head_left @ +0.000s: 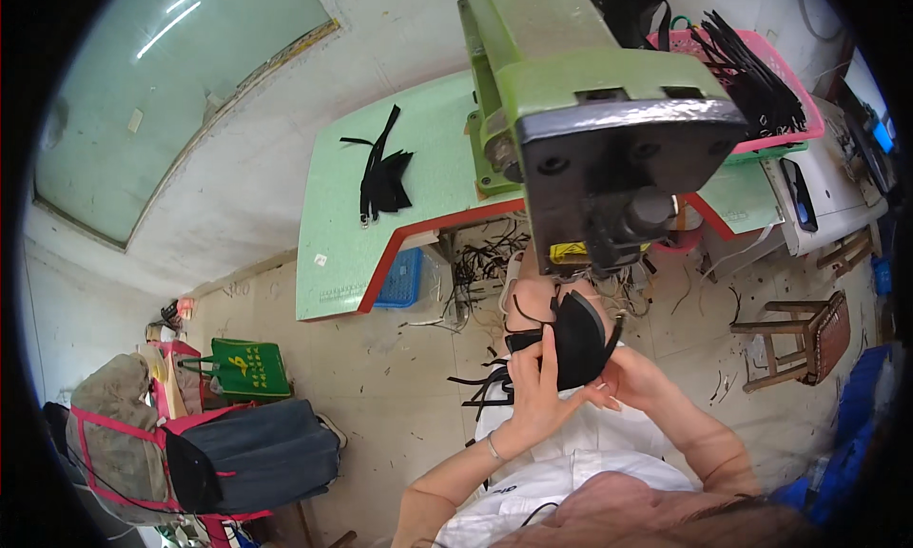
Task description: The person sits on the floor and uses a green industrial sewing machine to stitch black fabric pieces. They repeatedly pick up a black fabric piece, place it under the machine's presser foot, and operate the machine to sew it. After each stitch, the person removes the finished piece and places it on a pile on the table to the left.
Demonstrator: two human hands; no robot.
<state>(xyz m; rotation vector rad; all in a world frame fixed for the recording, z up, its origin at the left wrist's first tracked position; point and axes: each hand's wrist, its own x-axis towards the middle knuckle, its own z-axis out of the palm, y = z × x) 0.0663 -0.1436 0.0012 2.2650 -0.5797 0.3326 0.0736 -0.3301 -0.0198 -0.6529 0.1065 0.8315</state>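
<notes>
One machine, top centre, partly hides one desk; below, my left fingers pinch one black piece, right fingers half-curled, grip unclear; one stool, right.

Black rounded piece, narrow straps sticking out; held tilted

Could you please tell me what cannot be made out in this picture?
- Head view: the underside of the black piece, hidden by its own upper side.
- Head view: the top of the green machine, cut off by the upper edge.
- Head view: the bottom of the pink basket, hidden by the black straps.
</notes>
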